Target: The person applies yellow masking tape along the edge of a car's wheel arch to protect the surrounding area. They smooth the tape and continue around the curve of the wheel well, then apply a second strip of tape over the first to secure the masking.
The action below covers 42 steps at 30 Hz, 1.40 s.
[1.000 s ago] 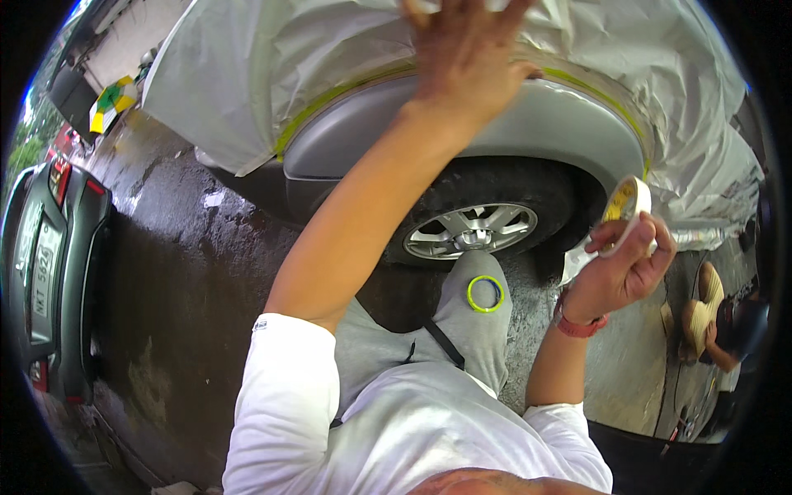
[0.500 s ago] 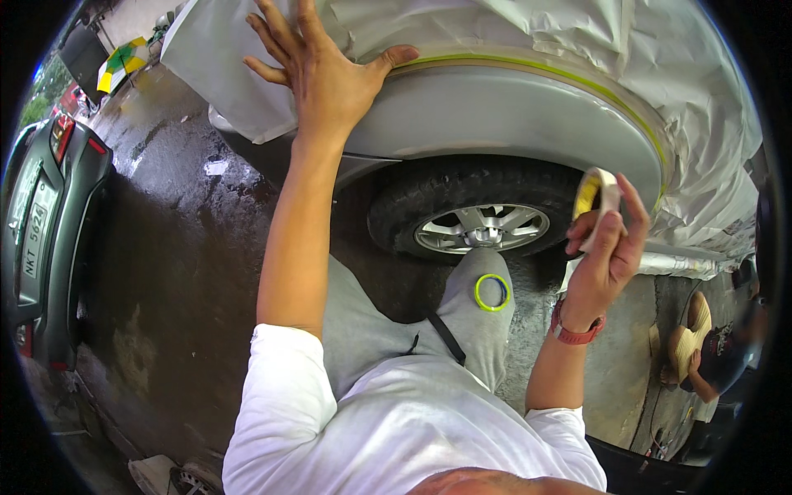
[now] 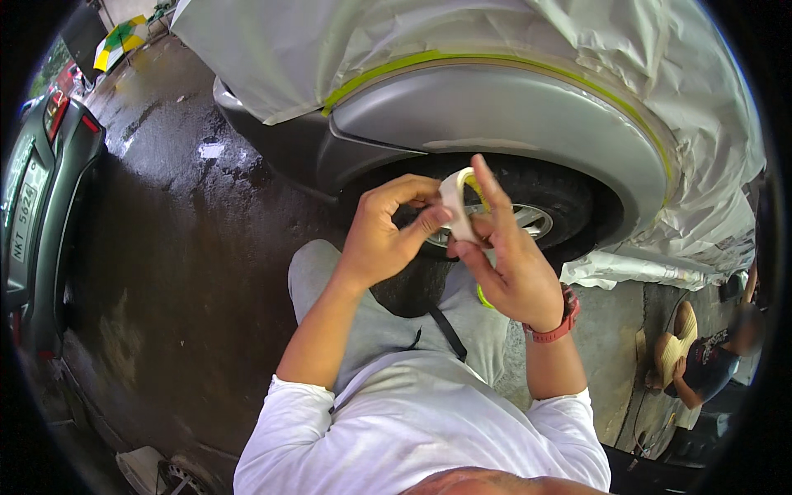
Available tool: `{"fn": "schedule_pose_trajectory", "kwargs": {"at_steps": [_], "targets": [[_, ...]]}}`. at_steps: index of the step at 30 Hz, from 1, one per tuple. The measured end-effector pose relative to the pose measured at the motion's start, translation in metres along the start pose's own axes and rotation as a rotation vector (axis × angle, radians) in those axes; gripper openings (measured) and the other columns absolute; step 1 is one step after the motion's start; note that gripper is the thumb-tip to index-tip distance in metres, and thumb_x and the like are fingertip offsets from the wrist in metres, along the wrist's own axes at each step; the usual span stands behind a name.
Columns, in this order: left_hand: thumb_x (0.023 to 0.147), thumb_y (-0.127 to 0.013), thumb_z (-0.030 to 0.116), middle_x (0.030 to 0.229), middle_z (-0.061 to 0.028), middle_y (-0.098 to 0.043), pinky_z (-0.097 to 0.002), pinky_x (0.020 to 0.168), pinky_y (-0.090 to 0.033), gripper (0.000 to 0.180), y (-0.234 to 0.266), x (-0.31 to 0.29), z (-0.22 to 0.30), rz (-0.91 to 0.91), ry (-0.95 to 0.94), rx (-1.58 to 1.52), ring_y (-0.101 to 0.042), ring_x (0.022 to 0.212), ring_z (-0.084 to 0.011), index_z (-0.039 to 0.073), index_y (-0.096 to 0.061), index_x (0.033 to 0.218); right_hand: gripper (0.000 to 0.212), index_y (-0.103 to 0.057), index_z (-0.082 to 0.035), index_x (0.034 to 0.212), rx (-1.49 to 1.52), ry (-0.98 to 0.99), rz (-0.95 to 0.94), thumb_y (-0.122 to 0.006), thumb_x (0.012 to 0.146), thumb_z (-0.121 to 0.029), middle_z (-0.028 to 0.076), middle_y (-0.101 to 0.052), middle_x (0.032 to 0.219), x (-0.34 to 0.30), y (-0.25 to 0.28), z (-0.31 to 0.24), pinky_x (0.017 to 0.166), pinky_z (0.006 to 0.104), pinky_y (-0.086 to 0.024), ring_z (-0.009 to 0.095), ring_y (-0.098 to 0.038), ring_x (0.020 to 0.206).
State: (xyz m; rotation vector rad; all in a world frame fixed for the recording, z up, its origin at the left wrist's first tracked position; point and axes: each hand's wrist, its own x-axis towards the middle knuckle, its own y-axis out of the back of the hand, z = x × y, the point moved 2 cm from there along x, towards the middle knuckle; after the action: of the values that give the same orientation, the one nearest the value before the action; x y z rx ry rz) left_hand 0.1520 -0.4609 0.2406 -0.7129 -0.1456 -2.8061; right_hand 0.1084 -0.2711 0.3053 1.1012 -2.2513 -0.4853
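Note:
In front of the wheel (image 3: 569, 198), both of my hands meet at a roll of white masking tape (image 3: 452, 198) with a yellow inner core. My right hand (image 3: 524, 272), a red watch at its wrist, grips the roll with its index finger stretched upward. Thumb and fingers of my left hand (image 3: 379, 231) pinch at the roll's near left side; whether a loose tape end is between them is hard to make out. A yellow-green tape roll (image 3: 484, 297) on my knee is mostly covered by my right hand.
White masking sheet (image 3: 396, 37) covers the car body above the grey fender (image 3: 478, 107), edged by yellow-green tape (image 3: 429, 58). A dark car (image 3: 49, 206) stands at left on wet floor. Another person (image 3: 714, 363) is at far right, holding a straw-coloured hat (image 3: 681, 342).
My left hand has left the sheet's taped edge and come down to the masking tape roll. My right hand has moved left and inward with the roll. The sheet's left corner now hangs free of my hand.

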Motion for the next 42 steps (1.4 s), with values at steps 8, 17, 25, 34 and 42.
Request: {"fn": "schedule_pose_trajectory", "kwargs": {"at_steps": [8,17,25,34,42], "targets": [[0.096,-0.082,0.013,0.115,-0.0047,-0.069,-0.0277,0.085,-0.054,0.019,0.017,-0.017,-0.007,0.09,0.075,-0.305,-0.065,0.099,-0.0102,0.003,-0.071,0.108,0.09,-0.02,0.002,0.168,-0.182,0.053,-0.12,-0.07,0.094,-0.002,0.012,-0.06,0.075,0.013,-0.02,-0.005,0.087,0.0423,-0.051,0.037,-0.063,0.08],[0.095,-0.081,0.01,0.085,-0.0025,-0.074,-0.0256,0.075,-0.055,0.013,0.078,-0.009,0.028,0.486,-0.179,0.211,-0.068,0.077,-0.0092,0.002,-0.072,0.094,0.025,-0.059,-0.009,0.133,0.009,-0.452,-0.107,-0.056,0.112,-0.021,0.003,-0.065,0.066,-0.001,-0.026,0.045,0.055,0.0311,-0.048,0.014,-0.063,0.056],[0.097,-0.079,0.008,0.089,-0.0019,-0.072,-0.0251,0.079,-0.053,0.01,0.118,-0.001,0.037,0.699,-0.259,0.539,-0.065,0.082,-0.009,0.001,-0.072,0.097,0.019,-0.067,-0.009,0.093,-0.475,0.661,0.157,-0.083,0.084,-0.011,0.002,-0.063,0.07,-0.05,-0.065,0.025,0.048,0.0329,-0.044,0.017,-0.062,0.056],[0.077,-0.092,0.005,0.085,-0.0083,-0.075,-0.0297,0.072,-0.054,0.019,0.077,0.0,0.097,-0.082,-0.367,0.369,-0.07,0.078,-0.0181,0.005,-0.078,0.089,0.064,-0.053,-0.003,0.142,0.151,0.2,0.552,-0.084,0.092,-0.03,0.014,-0.071,0.114,-0.004,-0.034,-0.008,0.068,0.0292,-0.051,0.017,-0.066,0.08],[0.09,-0.085,0.002,0.093,-0.0054,-0.077,-0.023,0.076,-0.056,0.017,0.091,0.014,0.063,0.512,-0.328,0.12,-0.07,0.083,-0.0083,-0.001,-0.078,0.105,0.008,-0.076,-0.004,0.096,-0.3,0.131,0.485,-0.081,0.092,-0.009,0.009,-0.072,0.091,0.044,-0.012,-0.013,0.067,0.0331,-0.051,0.023,-0.066,0.072]]}}
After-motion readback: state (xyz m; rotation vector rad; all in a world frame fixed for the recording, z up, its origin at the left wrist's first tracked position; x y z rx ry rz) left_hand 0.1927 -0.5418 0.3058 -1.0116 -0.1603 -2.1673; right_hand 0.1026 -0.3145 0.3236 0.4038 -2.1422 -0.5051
